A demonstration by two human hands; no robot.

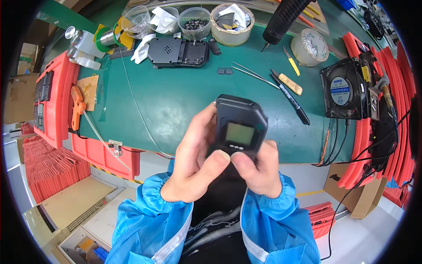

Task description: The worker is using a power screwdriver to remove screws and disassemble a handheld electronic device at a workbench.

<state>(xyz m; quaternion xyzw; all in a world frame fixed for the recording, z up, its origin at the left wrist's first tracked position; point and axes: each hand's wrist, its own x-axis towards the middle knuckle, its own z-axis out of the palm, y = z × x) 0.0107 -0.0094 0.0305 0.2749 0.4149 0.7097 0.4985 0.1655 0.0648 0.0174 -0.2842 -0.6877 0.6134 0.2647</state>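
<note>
A black handheld electronic device (pixel 240 115) with a small greenish display and a few pale buttons is held upright between my two hands, over the front edge of the green mat. My left hand (pixel 193 163) wraps round its left side, its thumb resting just below the buttons. My right hand (pixel 260 169) grips the lower right side, thumb also on the front face under the display. The device's back and most of my fingers are hidden behind it. Beyond it on the mat lie a small black two-part piece (pixel 225 71) and a black plastic housing (pixel 178 53).
Tweezers (pixel 255 75), a black marker (pixel 291 99) and a yellow-handled blade (pixel 291 60) lie right of centre. A black electric screwdriver (pixel 283 22) hangs above. Tubs of screws (pixel 194 24) line the back. A fan (pixel 344 88) stands right, an orange glue gun (pixel 78 105) left.
</note>
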